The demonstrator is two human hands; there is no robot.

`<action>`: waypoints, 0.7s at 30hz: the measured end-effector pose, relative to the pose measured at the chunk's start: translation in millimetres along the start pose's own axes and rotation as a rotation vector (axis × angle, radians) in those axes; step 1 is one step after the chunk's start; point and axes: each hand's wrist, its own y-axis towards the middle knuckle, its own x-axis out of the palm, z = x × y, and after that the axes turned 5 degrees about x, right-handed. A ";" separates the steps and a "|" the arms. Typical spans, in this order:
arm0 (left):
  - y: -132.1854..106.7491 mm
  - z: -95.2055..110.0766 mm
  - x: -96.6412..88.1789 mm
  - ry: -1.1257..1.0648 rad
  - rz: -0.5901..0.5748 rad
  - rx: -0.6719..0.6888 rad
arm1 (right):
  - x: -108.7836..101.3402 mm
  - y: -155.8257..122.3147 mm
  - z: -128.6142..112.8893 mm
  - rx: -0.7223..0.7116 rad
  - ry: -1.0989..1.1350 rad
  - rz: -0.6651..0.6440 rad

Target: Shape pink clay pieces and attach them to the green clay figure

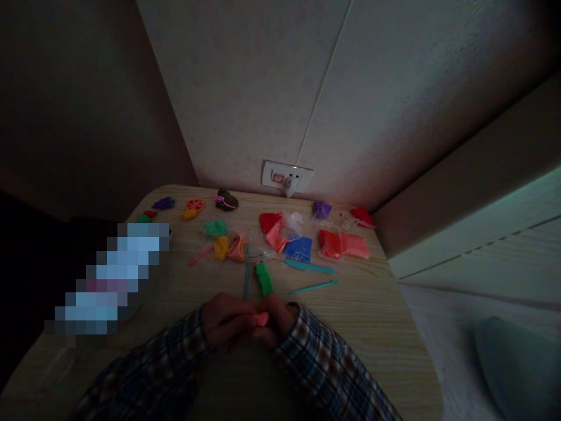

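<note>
A small piece of pink modelling clay [262, 318] is pinched between my two hands near the front of the wooden table [372, 339]. My left hand [228, 320] has its fingers curled round the clay from the left. On the other side, my right hand [277, 320] presses it with thumb and fingers. Just beyond the right hand lies a green block of clay [263, 278]. A thin blue modelling stick [246, 280] is left of that block. To the right are a blue plastic knife [309, 266] and another slim blue tool [314, 286].
Clay packets lie across the table's back: red [272, 228], blue [298, 248], coral [355, 244], purple [322, 210], yellow [221, 248]. Small shaped pieces, one brown [226, 200], sit at the back left. A blurred-out bright object [109, 280] is at left. Behind is a wall socket [287, 177].
</note>
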 end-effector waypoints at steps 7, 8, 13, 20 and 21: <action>-1.5 -0.2 2.9 -0.157 0.028 -0.037 | -5.2 -0.7 -8.2 0.003 0.013 0.012; -1.5 0.3 2.3 -0.167 0.033 -0.051 | -6.3 -0.7 -9.0 -0.013 0.030 0.012; -0.6 1.4 0.2 -0.166 0.042 -0.055 | -8.1 -2.4 -10.2 -0.021 -0.057 0.017; -0.4 1.0 2.6 -0.227 0.097 -0.121 | -6.5 -1.0 -10.0 0.022 -0.035 0.035; -0.5 0.8 2.2 -0.215 0.108 -0.112 | -7.0 -0.6 -9.4 0.023 -0.020 0.021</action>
